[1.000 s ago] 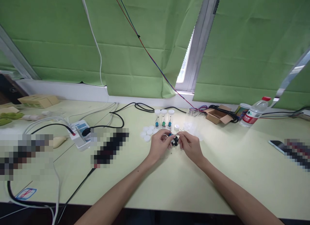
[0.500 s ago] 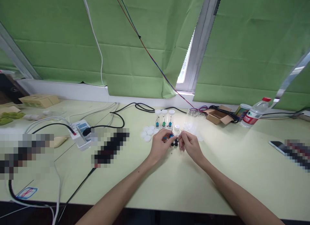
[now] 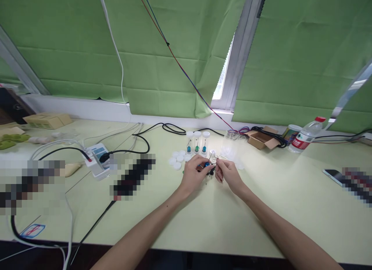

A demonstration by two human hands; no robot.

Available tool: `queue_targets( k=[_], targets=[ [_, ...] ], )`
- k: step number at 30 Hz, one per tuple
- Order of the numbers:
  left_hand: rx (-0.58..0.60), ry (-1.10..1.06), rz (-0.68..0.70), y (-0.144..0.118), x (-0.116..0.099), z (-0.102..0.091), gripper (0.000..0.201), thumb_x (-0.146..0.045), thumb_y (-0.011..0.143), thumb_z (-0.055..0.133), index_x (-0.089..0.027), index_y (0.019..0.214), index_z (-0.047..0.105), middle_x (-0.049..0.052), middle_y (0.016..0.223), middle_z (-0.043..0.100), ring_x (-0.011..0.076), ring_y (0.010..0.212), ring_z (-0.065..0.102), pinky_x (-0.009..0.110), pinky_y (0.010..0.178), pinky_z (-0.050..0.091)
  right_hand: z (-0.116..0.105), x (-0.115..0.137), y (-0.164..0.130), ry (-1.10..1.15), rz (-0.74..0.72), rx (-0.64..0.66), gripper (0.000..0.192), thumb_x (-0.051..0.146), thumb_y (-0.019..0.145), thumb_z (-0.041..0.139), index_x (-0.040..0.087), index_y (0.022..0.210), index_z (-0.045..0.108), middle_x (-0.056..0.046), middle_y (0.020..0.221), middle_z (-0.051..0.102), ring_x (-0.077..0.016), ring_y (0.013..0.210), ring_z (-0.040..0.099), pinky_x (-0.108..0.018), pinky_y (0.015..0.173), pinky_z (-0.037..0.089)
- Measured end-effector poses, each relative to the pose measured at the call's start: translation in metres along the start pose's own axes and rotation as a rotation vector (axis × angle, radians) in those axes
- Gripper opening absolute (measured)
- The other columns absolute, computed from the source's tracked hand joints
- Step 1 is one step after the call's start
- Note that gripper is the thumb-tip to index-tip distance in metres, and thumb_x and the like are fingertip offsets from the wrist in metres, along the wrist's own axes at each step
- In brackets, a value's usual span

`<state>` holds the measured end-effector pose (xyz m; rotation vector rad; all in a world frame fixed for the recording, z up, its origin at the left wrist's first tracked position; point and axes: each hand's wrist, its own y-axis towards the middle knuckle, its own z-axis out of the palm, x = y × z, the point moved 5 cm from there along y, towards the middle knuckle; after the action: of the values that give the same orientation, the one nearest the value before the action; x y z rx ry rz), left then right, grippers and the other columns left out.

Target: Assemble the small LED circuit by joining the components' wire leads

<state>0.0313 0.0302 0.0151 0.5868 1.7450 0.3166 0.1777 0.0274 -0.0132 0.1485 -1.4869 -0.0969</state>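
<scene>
My left hand (image 3: 194, 172) is closed, thumb and fingertips pinching a small blue piece (image 3: 206, 165) with a thin dark stem that leans up to the right. Just to its right, my right hand (image 3: 230, 174) is closed too, its fingertips around a thin wire-like thing (image 3: 216, 160) too fine to name. Small black pieces (image 3: 211, 172) lie on the table between and under the hands. Behind them stand three clear capped vials (image 3: 197, 143), holding blue or green pieces with thin stems. Round white lids (image 3: 177, 166) are spread beside my left hand.
Clear plastic pieces (image 3: 232, 155) lie behind my right hand. An open cardboard box (image 3: 260, 140) and a water bottle (image 3: 305, 137) stand at the back right. To the left are a white power strip (image 3: 97, 162) and black cables (image 3: 148, 144). A phone (image 3: 333, 176) lies far right.
The blue piece's stem has tilted from nearly upright towards the right. My right hand has shifted slightly down. A thin wire-like shape now shows more clearly above the fingertips.
</scene>
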Motion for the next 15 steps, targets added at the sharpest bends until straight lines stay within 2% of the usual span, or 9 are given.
queue_targets(
  k=[7, 15],
  targets=[
    [0.007, 0.009, 0.0, -0.0011, 0.0009, 0.0014, 0.013, -0.032, 0.08, 0.07, -0.019, 0.083, 0.072, 0.003, 0.08, 0.058, 0.0139, 0.07, 0.055, 0.025, 0.058, 0.046, -0.0012, -0.011, 0.0024, 0.101, 0.11, 0.067, 0.05, 0.049, 0.087, 0.059, 0.02, 0.049, 0.043, 0.007, 0.032, 0.034, -0.0086, 0.029, 0.038, -0.024, 0.039, 0.03],
    [0.012, 0.015, 0.019, -0.0007, 0.0051, 0.0016, 0.016, -0.035, 0.079, 0.071, -0.02, 0.084, 0.073, 0.002, 0.077, 0.058, 0.0131, 0.067, 0.054, 0.025, 0.057, 0.043, 0.0041, -0.0076, -0.0017, 0.181, 0.23, 0.124, 0.046, 0.042, 0.085, 0.06, 0.021, 0.049, 0.04, 0.008, 0.032, 0.03, -0.0082, 0.03, 0.034, -0.024, 0.04, 0.025]
  ],
)
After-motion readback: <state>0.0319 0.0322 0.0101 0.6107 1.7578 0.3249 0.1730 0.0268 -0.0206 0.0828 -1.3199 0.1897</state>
